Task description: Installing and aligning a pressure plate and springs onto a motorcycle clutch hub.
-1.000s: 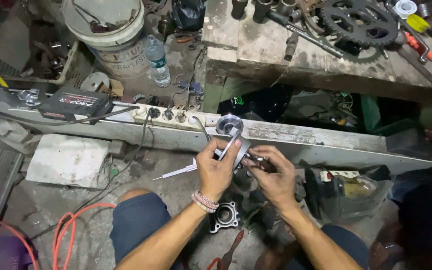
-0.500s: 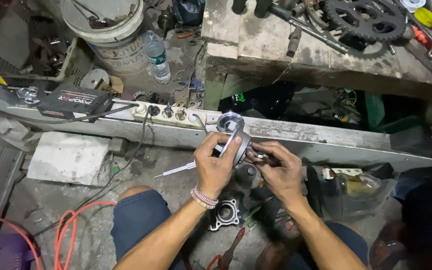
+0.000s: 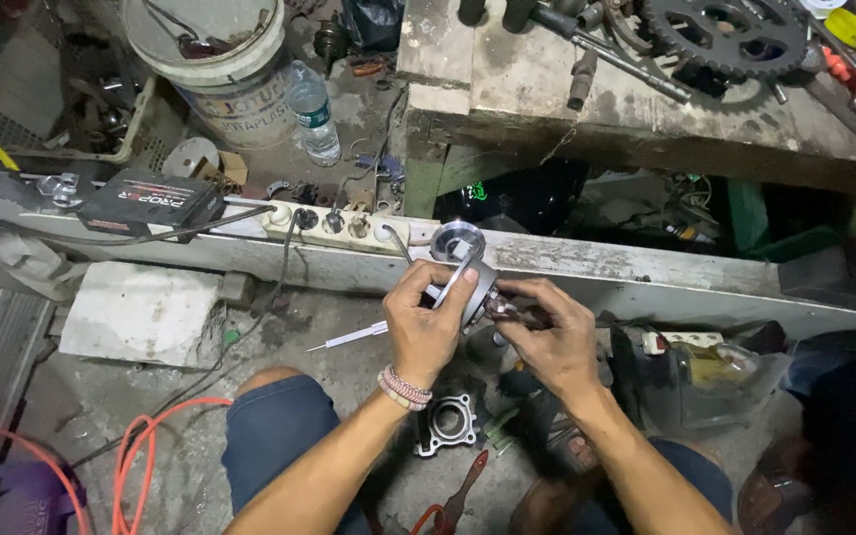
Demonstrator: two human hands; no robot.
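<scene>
On the far left we see a black box (image 3: 151, 201) on the long metal beam (image 3: 646, 272), then a white power strip (image 3: 334, 222). Our left hand (image 3: 426, 322) grips a round metal part (image 3: 470, 282) just above the beam. Our right hand (image 3: 547, 332) pinches something small against it, perhaps a tool; it is too dark to tell.

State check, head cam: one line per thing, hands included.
left hand: closed around the round metal part
right hand: fingers pinched on a small dark piece at the part's side
round metal part: held up off the floor, tilted
power strip: lying on the beam, plugs in
water bottle: upright, capped
white bucket: upright, open top
cylinder block: lying flat on the floor
sprocket: flat on the bench
</scene>
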